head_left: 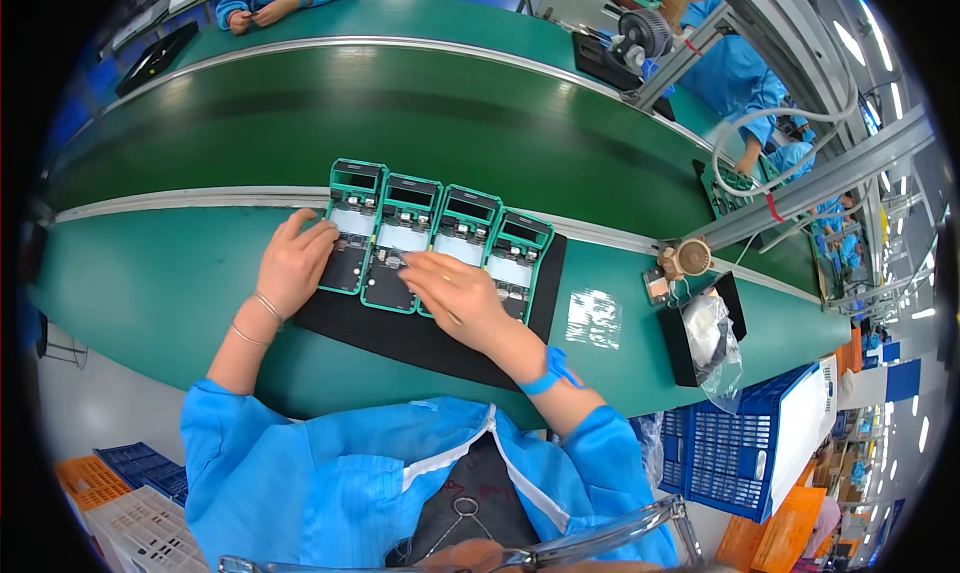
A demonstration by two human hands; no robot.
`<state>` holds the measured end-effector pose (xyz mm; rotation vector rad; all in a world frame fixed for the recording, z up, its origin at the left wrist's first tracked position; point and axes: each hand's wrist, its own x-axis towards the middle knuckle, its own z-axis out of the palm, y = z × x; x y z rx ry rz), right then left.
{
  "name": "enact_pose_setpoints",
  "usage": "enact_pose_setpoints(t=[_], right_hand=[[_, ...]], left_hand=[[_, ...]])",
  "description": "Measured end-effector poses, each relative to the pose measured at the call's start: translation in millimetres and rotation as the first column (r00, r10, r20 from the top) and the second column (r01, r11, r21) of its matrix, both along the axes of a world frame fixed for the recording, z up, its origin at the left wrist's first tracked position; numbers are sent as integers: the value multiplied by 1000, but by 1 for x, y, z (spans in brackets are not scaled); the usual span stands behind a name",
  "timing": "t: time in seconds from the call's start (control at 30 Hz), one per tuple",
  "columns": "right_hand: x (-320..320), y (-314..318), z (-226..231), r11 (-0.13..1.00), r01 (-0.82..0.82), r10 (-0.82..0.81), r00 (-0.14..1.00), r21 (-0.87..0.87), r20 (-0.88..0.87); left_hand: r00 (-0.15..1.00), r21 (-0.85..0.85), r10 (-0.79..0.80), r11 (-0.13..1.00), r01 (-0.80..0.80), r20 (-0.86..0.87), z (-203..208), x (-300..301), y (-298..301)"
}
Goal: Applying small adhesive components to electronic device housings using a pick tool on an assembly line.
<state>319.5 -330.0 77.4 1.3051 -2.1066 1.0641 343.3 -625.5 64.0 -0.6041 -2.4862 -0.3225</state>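
Observation:
Several green-framed electronic housings stand in a row, each with a dark window, a pale middle panel and a black lower part. My left hand (pixel 292 263) rests with bent, slightly parted fingers against the left edge of the leftmost housing (pixel 355 225); it seems to grip nothing. Over the lower part of the second housing (pixel 403 237), my right hand (pixel 458 295) is closed in a pinch. A thin, stick-like thing shows along its fingers, too small to name. The third housing (pixel 458 246) is partly covered by this hand. On the right end sits the fourth housing (pixel 512 271).
A black mat (pixel 400 343) lies under the housings on the green worktable (pixel 150 273). Beyond runs a green conveyor belt (pixel 250 123). To the right are a clear plastic sheet (pixel 594 319), a brown round device (pixel 690 258), a black box (pixel 684 353) and a blue crate (pixel 725 443).

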Motion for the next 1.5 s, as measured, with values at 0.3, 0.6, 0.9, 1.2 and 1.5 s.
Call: enact_pose_setpoints(t=[0.3, 0.6, 0.9, 1.2, 1.5], right_hand=[[-44, -87, -22, 997, -79, 79, 995, 4, -59], [-53, -96, -31, 994, -84, 92, 988, 73, -122], [-51, -97, -29, 983, -94, 118, 982, 157, -149], [-49, -99, -34, 976, -32, 77, 976, 214, -204], [-46, -101, -37, 967, 2, 59, 971, 255, -230]], left_hand=[[997, -32, 3, 999, -1, 75, -7, -4, -8], [998, -22, -1, 1000, 3, 67, -13, -5, -12], [997, -17, 0, 1000, 1, 73, -12, -5, -11], [990, -53, 23, 998, -16, 140, -8, -7, -11], [978, -105, 63, 994, -43, 198, -4, -5, -11]])
